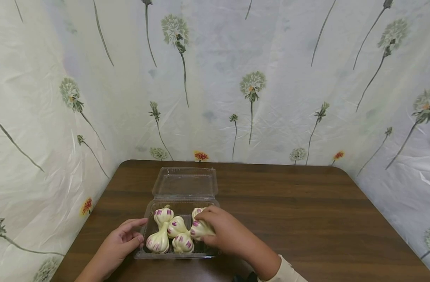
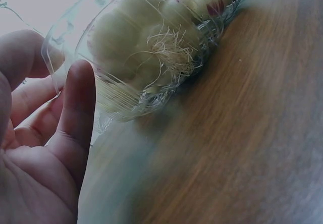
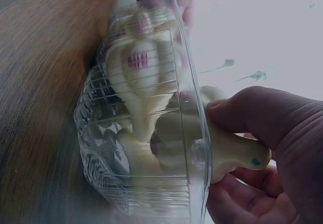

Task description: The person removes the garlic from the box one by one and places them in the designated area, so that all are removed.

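A clear plastic clamshell container [image 1: 172, 256] holds several artificial garlic bulbs [image 1: 158, 241], cream with purple patches. At its left side my left hand [image 1: 120, 243] pinches the rim [image 2: 52, 67] between thumb and fingers. My right hand [image 1: 232, 234] reaches over the container's right side and grips a garlic bulb [image 1: 198, 230] there. In the right wrist view, the thumb and fingers wrap the stem end of that held bulb [image 3: 234, 151], which has a small green mark. Another bulb [image 1: 197, 212] lies just behind it, partly covered by the hand. Thready roots [image 2: 174, 52] show on one bulb through the wall.
The container's hinged lid [image 1: 185, 183] stands folded back behind it. Everything sits on a dark brown wooden table [image 1: 289, 211]. A pale sheet [image 1: 215, 98] printed with dandelions hangs around the table's back and sides. Something small and black [image 1: 250, 277] shows beneath the right forearm.
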`<state>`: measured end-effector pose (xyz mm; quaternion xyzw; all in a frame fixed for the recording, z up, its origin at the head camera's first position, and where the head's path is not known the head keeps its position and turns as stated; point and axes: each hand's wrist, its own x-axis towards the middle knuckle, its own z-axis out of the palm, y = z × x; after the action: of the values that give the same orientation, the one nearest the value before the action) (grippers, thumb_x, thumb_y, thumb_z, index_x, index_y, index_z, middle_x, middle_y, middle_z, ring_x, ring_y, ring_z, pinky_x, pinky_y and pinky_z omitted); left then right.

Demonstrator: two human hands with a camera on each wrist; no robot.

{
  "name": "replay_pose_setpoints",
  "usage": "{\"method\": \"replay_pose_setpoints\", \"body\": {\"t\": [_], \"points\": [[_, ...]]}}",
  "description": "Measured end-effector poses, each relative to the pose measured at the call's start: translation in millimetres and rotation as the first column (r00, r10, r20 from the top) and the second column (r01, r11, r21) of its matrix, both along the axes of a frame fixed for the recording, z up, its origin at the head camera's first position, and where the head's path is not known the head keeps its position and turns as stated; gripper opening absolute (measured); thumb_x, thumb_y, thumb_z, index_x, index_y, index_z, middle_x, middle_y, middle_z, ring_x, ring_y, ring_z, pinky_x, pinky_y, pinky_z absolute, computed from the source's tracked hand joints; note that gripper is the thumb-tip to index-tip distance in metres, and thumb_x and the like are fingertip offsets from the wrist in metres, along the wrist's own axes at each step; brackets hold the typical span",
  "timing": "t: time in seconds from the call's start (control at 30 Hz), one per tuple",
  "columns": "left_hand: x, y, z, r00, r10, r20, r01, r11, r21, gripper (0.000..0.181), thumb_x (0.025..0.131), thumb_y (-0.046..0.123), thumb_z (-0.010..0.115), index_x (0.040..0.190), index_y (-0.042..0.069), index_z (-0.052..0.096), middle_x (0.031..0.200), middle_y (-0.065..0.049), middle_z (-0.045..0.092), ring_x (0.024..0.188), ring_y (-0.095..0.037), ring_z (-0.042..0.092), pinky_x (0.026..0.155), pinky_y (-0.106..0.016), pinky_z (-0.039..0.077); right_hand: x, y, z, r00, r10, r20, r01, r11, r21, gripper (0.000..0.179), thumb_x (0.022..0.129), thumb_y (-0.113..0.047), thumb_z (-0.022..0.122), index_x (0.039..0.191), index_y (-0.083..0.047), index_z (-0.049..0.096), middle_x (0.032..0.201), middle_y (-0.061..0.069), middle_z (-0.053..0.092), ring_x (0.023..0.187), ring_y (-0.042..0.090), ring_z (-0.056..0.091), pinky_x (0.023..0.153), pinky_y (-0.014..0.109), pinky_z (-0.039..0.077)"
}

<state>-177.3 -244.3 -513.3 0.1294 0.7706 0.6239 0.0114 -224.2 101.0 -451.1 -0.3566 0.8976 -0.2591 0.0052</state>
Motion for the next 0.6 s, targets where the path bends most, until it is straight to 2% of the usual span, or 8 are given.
{"method": "replay_pose_setpoints", "body": {"t": [0.07, 0.13, 0.3, 0.6], "points": [[-0.1, -0.1, 0.1, 1.000, -0.002, -0.005, 0.002, 1.000, -0.001, 0.049, 0.100, 0.003, 0.069, 0.144, -0.008, 0.054, 0.138, -0.014, 0.054, 0.090, -0.011, 0.069, 0.077, -0.026, 0.061, -0.5, 0.6, 0.5, 1.000, -0.003, 0.003, 0.003, 1.000, -0.023, 0.044, 0.088, -0.017, 0.080, 0.130, -0.013, 0.070, 0.125, -0.001, 0.064, 0.106, 0.009, 0.060, 0.088, 0.025, 0.055], [-0.3, -0.3, 0.0, 1.000, -0.006, -0.011, 0.006, 1.000, 0.001, 0.049, 0.100, 0.003, 0.069, 0.144, -0.008, 0.054, 0.137, -0.010, 0.056, 0.090, -0.011, 0.069, 0.077, -0.026, 0.061, -0.5, 1.3, 1.5, 1.000, -0.016, 0.023, 0.017, 0.999, -0.047, 0.046, 0.088, -0.018, 0.081, 0.132, -0.012, 0.070, 0.125, -0.001, 0.064, 0.105, 0.009, 0.060, 0.089, 0.026, 0.055], [-0.9, -0.9, -1.3, 1.000, -0.012, -0.011, 0.012, 1.000, 0.006, 0.049, 0.100, 0.003, 0.069, 0.145, -0.009, 0.053, 0.136, -0.006, 0.057, 0.091, -0.011, 0.069, 0.078, -0.025, 0.061, -0.1, 3.9, 2.4, 0.993, -0.061, 0.100, 0.072, 0.991, -0.110, 0.049, 0.092, -0.025, 0.081, 0.138, -0.014, 0.067, 0.126, -0.005, 0.063, 0.109, 0.010, 0.062, 0.092, 0.031, 0.055], [0.4, -1.8, -0.2, 1.000, -0.005, -0.006, 0.005, 1.000, -0.003, 0.049, 0.100, 0.005, 0.069, 0.145, -0.007, 0.054, 0.136, -0.009, 0.056, 0.091, -0.012, 0.069, 0.078, -0.025, 0.061, -3.8, 6.1, -3.5, 0.973, -0.102, 0.207, 0.151, 0.960, -0.236, 0.043, 0.093, -0.017, 0.081, 0.134, -0.015, 0.068, 0.127, -0.004, 0.061, 0.114, 0.013, 0.062, 0.102, 0.033, 0.056]]}}
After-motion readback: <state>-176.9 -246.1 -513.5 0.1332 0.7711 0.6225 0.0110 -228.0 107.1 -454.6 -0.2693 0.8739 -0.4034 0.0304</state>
